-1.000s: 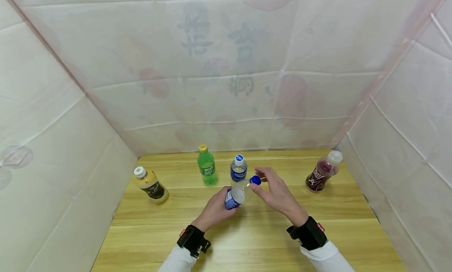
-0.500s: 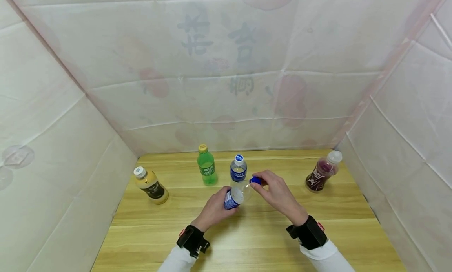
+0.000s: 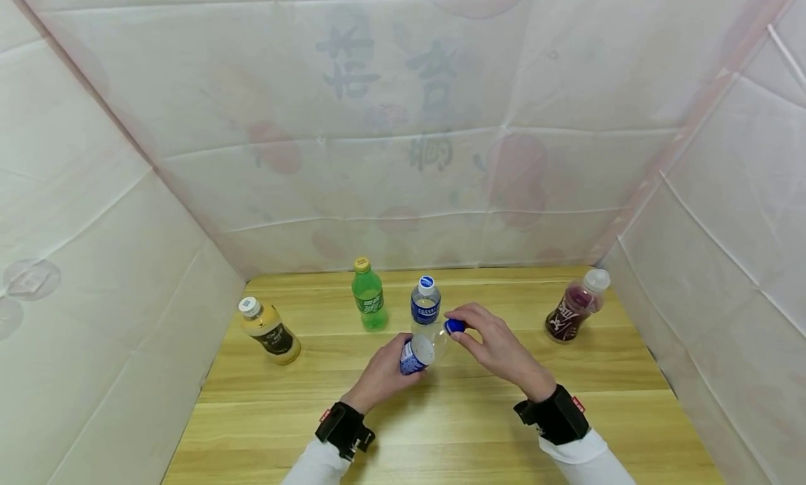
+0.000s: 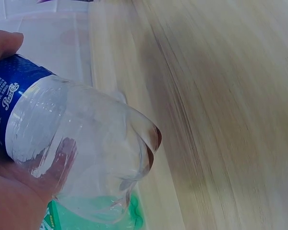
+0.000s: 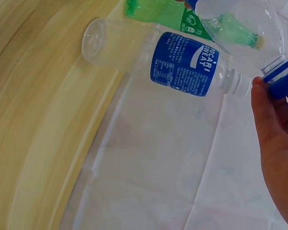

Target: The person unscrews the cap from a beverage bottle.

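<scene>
Leaning toward the right grip (image 3: 497, 346), where its cap (image 3: 453, 326) is pinched, a bottle (image 3: 413, 359) is held in the left grip (image 3: 383, 374)

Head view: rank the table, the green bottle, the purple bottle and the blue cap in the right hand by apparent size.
1. Table
2. Green bottle and purple bottle: too alike to rank
3. Blue cap, pinched by the right hand
</scene>
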`<state>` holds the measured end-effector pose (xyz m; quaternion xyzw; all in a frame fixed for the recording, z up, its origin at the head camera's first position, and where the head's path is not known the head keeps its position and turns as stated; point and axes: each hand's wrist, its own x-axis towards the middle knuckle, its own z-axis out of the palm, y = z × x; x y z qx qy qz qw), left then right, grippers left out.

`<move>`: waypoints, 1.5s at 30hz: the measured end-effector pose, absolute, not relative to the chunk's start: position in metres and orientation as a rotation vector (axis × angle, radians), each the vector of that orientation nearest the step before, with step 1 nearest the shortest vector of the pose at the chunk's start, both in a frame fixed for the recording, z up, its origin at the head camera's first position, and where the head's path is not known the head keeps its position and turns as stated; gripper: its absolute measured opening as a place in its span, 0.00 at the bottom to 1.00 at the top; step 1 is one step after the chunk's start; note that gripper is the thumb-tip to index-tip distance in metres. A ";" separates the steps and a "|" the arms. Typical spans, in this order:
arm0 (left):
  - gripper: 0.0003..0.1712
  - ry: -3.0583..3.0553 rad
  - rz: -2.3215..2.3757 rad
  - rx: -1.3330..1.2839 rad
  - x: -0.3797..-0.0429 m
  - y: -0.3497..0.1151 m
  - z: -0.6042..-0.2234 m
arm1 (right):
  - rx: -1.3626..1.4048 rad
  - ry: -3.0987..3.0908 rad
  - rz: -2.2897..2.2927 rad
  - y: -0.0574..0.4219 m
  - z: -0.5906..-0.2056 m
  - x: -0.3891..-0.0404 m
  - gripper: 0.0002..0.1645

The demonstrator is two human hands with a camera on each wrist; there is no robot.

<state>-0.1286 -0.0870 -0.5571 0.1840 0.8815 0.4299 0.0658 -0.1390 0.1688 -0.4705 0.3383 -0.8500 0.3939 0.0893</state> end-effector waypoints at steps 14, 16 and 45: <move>0.40 2.633 1.354 0.504 -0.130 -0.085 -0.560 | 0.602 -2.583 1.247 0.160 -0.478 -0.139 0.29; 0.40 2.637 1.360 0.501 -0.130 -0.085 -0.561 | 0.556 -2.574 1.196 0.158 -0.478 -0.139 0.24; 0.40 2.698 1.337 0.546 -0.122 -0.088 -0.561 | 0.955 -2.543 1.301 0.169 -0.477 -0.136 0.27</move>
